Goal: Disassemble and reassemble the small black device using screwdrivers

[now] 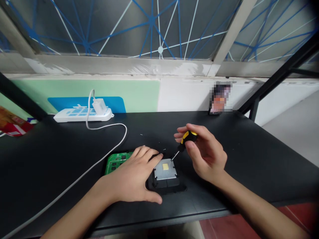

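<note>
The screwdriver [185, 140] is over the front half of the worktop [249, 159], right of its middle. Its long axis slants: the yellow-and-black handle is high on the right, and the tip points down and left to the far right corner of the metal plate [161, 174]. The right hand [208, 155] has its thumb and fingers closed around the handle (the exact finger contact is partly hidden).

The plate, with a pale yellow square [165, 167] on it, lies in the black housing [181, 189], near the worktop's front edge. The left hand [129, 177] is palm down, open with thumb spread, across the housing's left side and the green circuit board [112, 164]; it grasps nothing visibly.

Along the back edge sit a white power strip [72, 115] with a plugged-in charger [99, 106] and, towards the right corner, a pixelated upright object [219, 99]. The charger's white cable [107, 125] runs to the front left. A red packet [16, 126] is at the back left.
</note>
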Motion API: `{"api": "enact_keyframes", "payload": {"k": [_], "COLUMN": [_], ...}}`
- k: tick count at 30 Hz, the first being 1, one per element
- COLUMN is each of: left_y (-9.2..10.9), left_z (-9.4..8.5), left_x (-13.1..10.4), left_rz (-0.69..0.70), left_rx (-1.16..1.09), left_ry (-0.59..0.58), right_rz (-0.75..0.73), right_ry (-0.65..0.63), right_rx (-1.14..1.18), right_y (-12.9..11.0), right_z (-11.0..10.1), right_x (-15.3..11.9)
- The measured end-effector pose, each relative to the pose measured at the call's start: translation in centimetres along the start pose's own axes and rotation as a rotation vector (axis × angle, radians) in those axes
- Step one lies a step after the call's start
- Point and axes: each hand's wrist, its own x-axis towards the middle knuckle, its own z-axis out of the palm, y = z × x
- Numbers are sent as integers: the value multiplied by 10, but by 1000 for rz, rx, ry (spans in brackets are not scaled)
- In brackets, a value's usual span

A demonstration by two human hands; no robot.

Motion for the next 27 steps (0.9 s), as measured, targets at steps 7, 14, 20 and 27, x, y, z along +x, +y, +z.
{"api": "enact_keyframes", "payload": {"k": [7, 14, 20, 27], "left_y": [0, 0, -2, -1], "left_z": [0, 3, 5, 5], "left_x": [0, 0, 0, 1], "left_rz": [-2, -24, -24, -24], "left_rx": [1, -3, -13, -6], "left_ry": [-21, -35, -18, -20], "right_rz": [13, -25, 16, -3], "right_ry": [-4, 37, 57, 55], "right_rx": [-8, 8, -25, -7], "right_y": [2, 3, 1, 7], "right_z": [0, 4, 5, 4], "right_x": [2, 1, -1, -3]}}
